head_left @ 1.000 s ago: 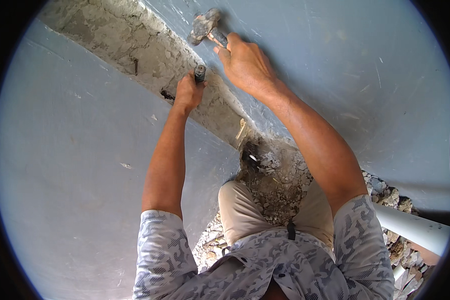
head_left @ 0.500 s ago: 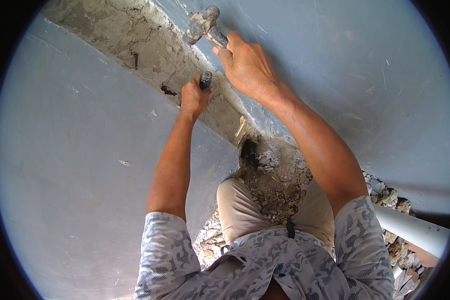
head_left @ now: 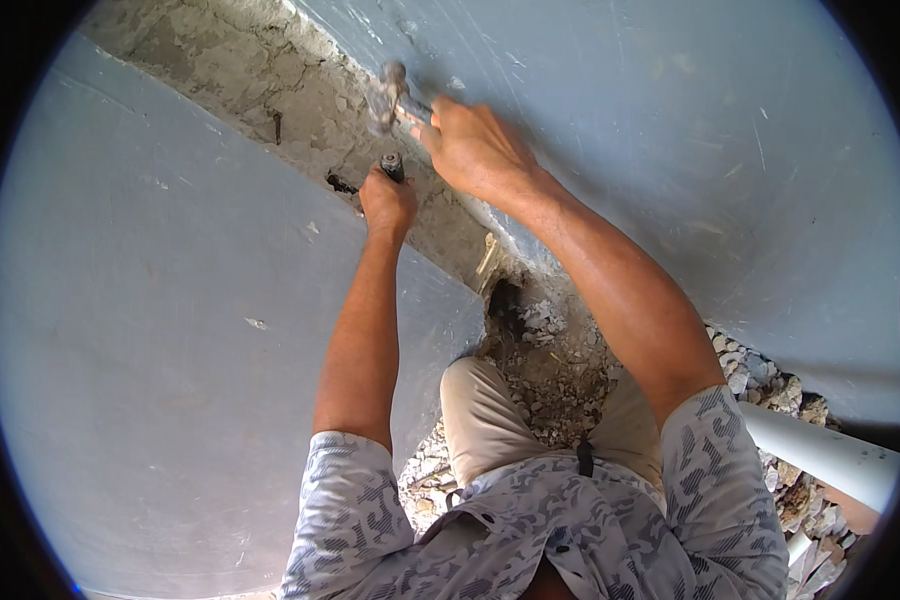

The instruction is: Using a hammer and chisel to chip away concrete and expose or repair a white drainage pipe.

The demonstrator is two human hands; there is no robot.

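Left fingers (head_left: 378, 190) were wrapped tight round a chisel (head_left: 392, 166); only its dark, burred top showed above the fist, the shank hidden inside the left hand (head_left: 387, 203); the tip seemed to bear into the rough channel (head_left: 270, 80), beside a small dark hole (head_left: 341, 184). Right fingers (head_left: 448, 118) were clenched on the handle of a hammer (head_left: 388, 92); the grey head stood just above and clear of the chisel top, not touching it; the handle was mostly covered by the right hand (head_left: 478, 150).

Handling, as judged: both tools were steel, stiff and hard; the hammer looked head-heavy and best held well back on the handle, clear of the head; the chisel wanted a full fist on mid-shank, below the struck end, so the knuckles sat out of the blow; the burred top could bite skin; dusty palms might let either tool slip.

The channel ran on a slant between two smooth blue-grey wall faces (head_left: 150, 380); its bed was cracked, pale mortar; the edges were ragged. Below it, past both forearms, lay broken rubble (head_left: 545, 370) heaped about the person's knees; the trousers (head_left: 485, 420) were tan, the shirt (head_left: 570, 530) grey-patterned. A white pipe (head_left: 820, 455) crossed the rubble at lower right.
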